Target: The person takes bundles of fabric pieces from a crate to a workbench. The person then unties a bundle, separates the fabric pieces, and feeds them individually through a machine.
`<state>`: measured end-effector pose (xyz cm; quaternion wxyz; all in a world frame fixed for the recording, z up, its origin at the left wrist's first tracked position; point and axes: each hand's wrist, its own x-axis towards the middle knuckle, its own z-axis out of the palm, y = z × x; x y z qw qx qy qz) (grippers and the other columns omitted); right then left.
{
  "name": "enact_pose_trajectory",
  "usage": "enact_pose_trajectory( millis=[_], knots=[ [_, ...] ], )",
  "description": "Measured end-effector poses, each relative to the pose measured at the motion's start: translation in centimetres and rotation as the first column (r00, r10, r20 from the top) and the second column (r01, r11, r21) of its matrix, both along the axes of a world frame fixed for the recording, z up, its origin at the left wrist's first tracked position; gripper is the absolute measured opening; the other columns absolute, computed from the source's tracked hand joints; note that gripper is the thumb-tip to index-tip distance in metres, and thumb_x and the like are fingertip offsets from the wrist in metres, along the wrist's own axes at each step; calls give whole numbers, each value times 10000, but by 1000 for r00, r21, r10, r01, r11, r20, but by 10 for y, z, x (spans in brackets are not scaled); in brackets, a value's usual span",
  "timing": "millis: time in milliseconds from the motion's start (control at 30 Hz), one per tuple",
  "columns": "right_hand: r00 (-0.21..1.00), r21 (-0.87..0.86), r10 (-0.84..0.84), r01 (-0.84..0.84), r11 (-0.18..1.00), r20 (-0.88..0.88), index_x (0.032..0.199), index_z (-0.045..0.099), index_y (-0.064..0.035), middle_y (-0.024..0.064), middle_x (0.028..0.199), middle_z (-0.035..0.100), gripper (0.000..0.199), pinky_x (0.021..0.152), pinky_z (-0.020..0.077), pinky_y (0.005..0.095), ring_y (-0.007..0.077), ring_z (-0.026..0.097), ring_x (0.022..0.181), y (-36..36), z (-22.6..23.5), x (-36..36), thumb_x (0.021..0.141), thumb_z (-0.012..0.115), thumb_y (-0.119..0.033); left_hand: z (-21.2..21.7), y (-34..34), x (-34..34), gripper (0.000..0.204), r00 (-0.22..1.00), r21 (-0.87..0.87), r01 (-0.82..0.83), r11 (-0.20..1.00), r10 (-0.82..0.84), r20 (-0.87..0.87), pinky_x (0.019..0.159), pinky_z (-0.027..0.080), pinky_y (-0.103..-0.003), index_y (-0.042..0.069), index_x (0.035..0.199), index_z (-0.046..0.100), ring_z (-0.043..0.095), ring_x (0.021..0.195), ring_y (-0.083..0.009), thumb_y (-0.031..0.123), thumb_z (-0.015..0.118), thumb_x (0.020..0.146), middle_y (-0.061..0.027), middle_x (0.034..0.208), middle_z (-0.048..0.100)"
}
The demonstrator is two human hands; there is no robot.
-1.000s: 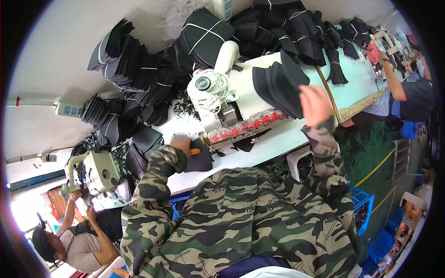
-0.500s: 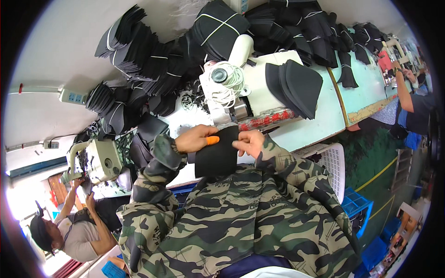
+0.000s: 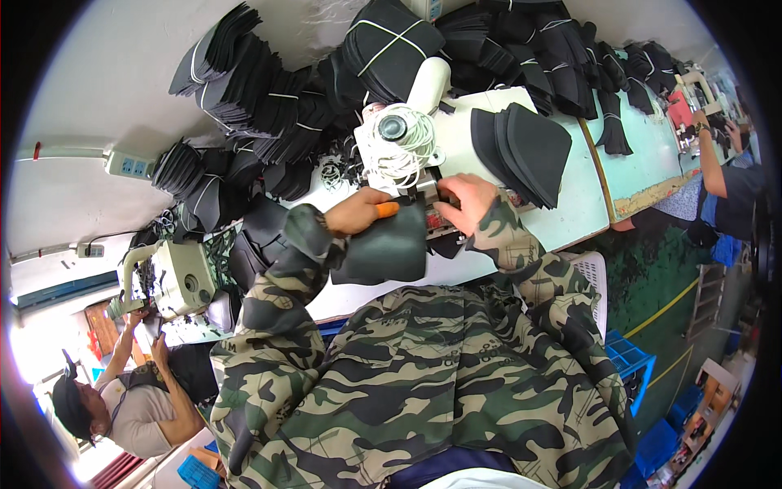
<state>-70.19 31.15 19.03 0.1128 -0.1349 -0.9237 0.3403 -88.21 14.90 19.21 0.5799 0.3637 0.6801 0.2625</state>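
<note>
And here in the middle of it all, the left hand [image 3: 356, 212] has the black panel [image 3: 383, 251] by its upper edge, the grip closed on it, with an orange cover [image 3: 387, 209] bright on one digit! The panel sits right in front of the pale sewing machine [image 3: 429, 85], upper edge at the machine's near side, lower edge toward the camouflage jacket [image 3: 456, 359]. Over on the other side, the right hand [image 3: 472, 200] comes in with bent fingers, close by the panel's upper right corner and right up at the machine; whether that grip pinches anything, I cannot tell from here.

On top of the machine, a coil of white cord [image 3: 405, 155] loops around a dark round knob. Just right of that, a fanned stack of black pieces [image 3: 529, 155] lies on the machine's flat bed, part of it reaching out above the white bench [image 3: 582, 208]. Along the wall, what a pile-up: tied bundles [image 3: 391, 41] of black pieces, white bands crossing them!

Down at left, a co-worker [image 3: 147, 416] in a dark cap has both hands at a second machine [image 3: 183, 281]. Far right, another person [image 3: 737, 191] works at the bench too, and a blue crate [image 3: 631, 359] stands low beside the jacket.
</note>
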Motion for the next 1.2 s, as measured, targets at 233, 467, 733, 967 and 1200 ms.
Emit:
enact_pose_trajectory(
  millis=[233,467,733,967,1200],
  knots=[
    [954,106,27,-61,992,297,912,602,-34,144,785,606,245,689,455,419,338,587,777,0,14,-10,758,636,-220,-9,10,26,203,940,5,-304,953,299,165,520,416,-210,1,899,589,503,571,-59,173,485,927,6,678,563],
    [969,-346,-48,133,929,244,852,599,-10,181,715,601,253,609,456,386,351,587,674,-3,6,45,755,635,-240,4,18,6,193,946,-242,-189,952,242,213,347,376,-224,13,946,524,499,390,-129,182,432,946,-52,550,533],
    [766,-132,-543,533,835,-343,938,633,-2,125,835,599,150,665,459,289,226,593,765,43,78,76,796,594,-33,-60,-49,-18,338,408,-151,19,988,-146,-901,570,488,-405,30,907,590,623,652,-298,359,523,871,-160,718,626],
    [913,185,-349,388,903,-213,912,630,-36,116,858,592,187,709,457,371,294,553,810,42,24,66,740,649,-105,-97,-94,3,360,498,-346,103,933,-349,-794,670,489,-443,112,956,609,632,778,-328,398,678,748,-168,803,639],
    [983,-617,70,51,785,171,960,631,7,129,770,664,326,639,499,278,175,643,694,-31,3,42,783,682,-262,-30,-75,-10,189,914,-96,375,922,-385,-128,548,446,-309,23,841,614,534,563,-118,212,607,846,-43,620,546]
  ],
)
